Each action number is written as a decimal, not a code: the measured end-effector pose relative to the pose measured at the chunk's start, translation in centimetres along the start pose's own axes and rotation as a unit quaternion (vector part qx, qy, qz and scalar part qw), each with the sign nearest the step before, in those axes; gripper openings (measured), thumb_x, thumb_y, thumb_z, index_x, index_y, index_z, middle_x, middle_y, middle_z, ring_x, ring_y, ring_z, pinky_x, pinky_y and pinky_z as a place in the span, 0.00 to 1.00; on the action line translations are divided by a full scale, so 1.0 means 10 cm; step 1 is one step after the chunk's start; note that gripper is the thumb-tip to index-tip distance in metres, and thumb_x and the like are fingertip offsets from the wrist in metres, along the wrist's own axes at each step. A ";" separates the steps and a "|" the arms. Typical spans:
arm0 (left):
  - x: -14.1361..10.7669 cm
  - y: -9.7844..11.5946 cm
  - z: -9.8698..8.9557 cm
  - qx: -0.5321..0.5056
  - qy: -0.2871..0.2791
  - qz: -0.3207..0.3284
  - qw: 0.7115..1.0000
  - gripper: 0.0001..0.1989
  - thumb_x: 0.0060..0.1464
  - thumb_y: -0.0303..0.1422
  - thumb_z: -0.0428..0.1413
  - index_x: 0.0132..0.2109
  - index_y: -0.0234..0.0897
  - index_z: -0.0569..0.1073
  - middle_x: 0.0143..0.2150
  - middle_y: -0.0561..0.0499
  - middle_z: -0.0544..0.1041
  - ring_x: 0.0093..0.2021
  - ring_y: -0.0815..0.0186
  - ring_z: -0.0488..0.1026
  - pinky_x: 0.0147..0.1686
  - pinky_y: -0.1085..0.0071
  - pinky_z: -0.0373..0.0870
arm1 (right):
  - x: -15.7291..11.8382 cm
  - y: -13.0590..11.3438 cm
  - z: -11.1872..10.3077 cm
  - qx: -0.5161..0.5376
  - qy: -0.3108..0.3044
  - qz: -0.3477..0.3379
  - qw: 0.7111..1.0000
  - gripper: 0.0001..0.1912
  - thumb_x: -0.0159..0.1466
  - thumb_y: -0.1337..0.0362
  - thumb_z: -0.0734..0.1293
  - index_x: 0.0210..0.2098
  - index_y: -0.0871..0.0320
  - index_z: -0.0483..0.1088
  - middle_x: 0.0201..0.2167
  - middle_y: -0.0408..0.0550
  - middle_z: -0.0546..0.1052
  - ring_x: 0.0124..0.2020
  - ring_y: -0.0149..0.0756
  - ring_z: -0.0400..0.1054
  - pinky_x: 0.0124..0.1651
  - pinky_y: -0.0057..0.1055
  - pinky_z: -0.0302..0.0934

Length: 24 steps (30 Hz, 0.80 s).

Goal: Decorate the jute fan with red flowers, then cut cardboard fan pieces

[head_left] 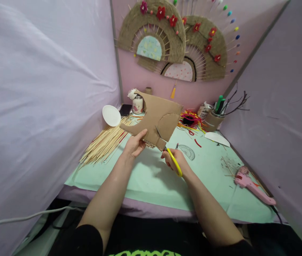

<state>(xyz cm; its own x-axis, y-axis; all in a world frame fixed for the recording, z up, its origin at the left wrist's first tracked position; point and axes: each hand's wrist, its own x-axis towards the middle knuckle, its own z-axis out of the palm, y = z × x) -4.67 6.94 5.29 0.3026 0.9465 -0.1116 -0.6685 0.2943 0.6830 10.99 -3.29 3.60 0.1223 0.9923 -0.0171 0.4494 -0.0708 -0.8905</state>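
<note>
My left hand (pixel 137 143) grips the lower edge of a brown cardboard sheet (pixel 155 110), thumb on its face. The sheet is held up over the table, with a curved piece cut away at its left and a drawn or scored arc at its right. Yellow-handled scissors (pixel 174 161) are in my right hand (pixel 176 160), fingers wrapped round the handles. A blade shows on the cardboard's face near its lower edge, beside a small flap. Part of the blades is hidden by the cardboard.
Thin wooden sticks (pixel 104 144) lie at left beside a white disc (pixel 111 115). A protractor (pixel 187 152) is right of the scissors. A pink glue gun (pixel 254 185) lies at the right edge. Behind stand a jar (pixel 137 105) and a pen holder (pixel 213 120). Decorated fans (pixel 151 30) hang on the wall.
</note>
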 end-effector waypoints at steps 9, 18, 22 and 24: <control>-0.10 -0.10 0.07 0.046 0.037 0.042 0.997 0.22 0.36 0.29 0.70 0.43 0.36 0.77 0.40 0.49 0.81 0.39 0.64 0.78 0.36 0.73 0.73 | 0.02 0.02 -0.03 -0.059 0.008 -0.049 0.997 0.18 0.59 0.48 0.59 0.28 0.58 0.66 0.20 0.42 0.68 0.23 0.32 0.62 0.28 0.28 0.54; -0.16 -0.10 0.05 0.076 0.054 0.067 0.993 0.29 0.33 0.32 0.71 0.47 0.38 0.76 0.42 0.47 0.81 0.43 0.62 0.78 0.37 0.73 0.73 | 0.03 0.02 -0.03 -0.152 -0.029 -0.063 0.986 0.17 0.56 0.51 0.68 0.35 0.58 0.67 0.30 0.50 0.76 0.31 0.38 0.69 0.34 0.30 0.58; -0.17 -0.10 0.05 0.038 0.025 0.059 0.997 0.28 0.36 0.30 0.70 0.49 0.37 0.75 0.42 0.48 0.81 0.43 0.64 0.78 0.42 0.72 0.73 | 0.04 0.02 -0.02 -0.173 0.013 -0.049 0.984 0.18 0.54 0.48 0.70 0.30 0.57 0.68 0.25 0.47 0.75 0.28 0.38 0.69 0.32 0.30 0.57; -0.17 -0.10 0.05 0.019 0.014 0.056 0.998 0.26 0.39 0.29 0.69 0.49 0.36 0.75 0.43 0.48 0.81 0.42 0.65 0.78 0.42 0.73 0.74 | 0.04 0.02 -0.02 -0.170 0.024 -0.048 0.984 0.18 0.53 0.47 0.70 0.28 0.57 0.68 0.22 0.46 0.74 0.26 0.37 0.68 0.31 0.29 0.56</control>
<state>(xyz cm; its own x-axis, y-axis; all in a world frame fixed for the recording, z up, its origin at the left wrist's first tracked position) -4.17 4.99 5.16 0.2087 0.9765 -0.0530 -0.6708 0.1824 0.7188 11.30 -2.92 3.54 0.1033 0.9907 0.0890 0.7294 -0.0146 -0.6839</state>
